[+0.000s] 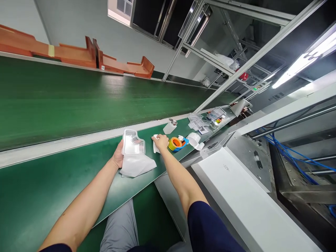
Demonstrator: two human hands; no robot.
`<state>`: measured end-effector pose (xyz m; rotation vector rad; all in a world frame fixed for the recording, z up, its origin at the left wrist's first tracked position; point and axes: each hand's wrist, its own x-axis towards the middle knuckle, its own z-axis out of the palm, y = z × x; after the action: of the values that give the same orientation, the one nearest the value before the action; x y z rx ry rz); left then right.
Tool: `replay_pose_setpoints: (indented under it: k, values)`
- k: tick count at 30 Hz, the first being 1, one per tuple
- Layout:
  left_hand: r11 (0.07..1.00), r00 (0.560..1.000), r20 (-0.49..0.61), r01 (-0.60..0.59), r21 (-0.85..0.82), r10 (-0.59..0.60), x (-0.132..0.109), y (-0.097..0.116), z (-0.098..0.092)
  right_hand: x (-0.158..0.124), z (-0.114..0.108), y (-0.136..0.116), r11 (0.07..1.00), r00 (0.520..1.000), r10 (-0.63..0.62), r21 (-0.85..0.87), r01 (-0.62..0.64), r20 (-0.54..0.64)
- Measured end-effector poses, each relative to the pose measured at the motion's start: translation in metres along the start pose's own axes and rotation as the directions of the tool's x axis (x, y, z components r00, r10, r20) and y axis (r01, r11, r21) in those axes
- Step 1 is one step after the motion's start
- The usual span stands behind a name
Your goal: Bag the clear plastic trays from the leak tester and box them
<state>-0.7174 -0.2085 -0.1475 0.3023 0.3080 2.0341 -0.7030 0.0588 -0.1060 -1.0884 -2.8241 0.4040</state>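
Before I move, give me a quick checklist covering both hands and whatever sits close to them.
1. Left hand has the shiny tray: ok, gripped at its side.
2. Right hand is on the small white wipe: ok, though whether it is firmly pinched I cannot tell.
3. White sheets are free of the tray: not ok, the tray overlaps them in this view.
4. White bottle is apart from the right hand: ok.
5. Tape rolls are clear of the right forearm: cannot tell, very close in this view.
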Motion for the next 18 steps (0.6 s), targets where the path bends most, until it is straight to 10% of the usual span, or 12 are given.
replay_pose_setpoints:
  k: [13, 18]
  values:
    - [1.000, 0.998, -0.052, -0.026, -0.006, 0.026, 0.004, 0.000, -0.001, 0.021, 0.024, 0.020, 0.849, 0.991, -0.086, 0.513, 0.125, -0.100]
    - [0.999, 0.999, -0.044, -0.031, -0.018, 0.030, 0.004, -0.001, 0.000, 0.013, 0.022, 0.014, 0.244, 0.998, 0.000, 0.968, -0.066, 0.068]
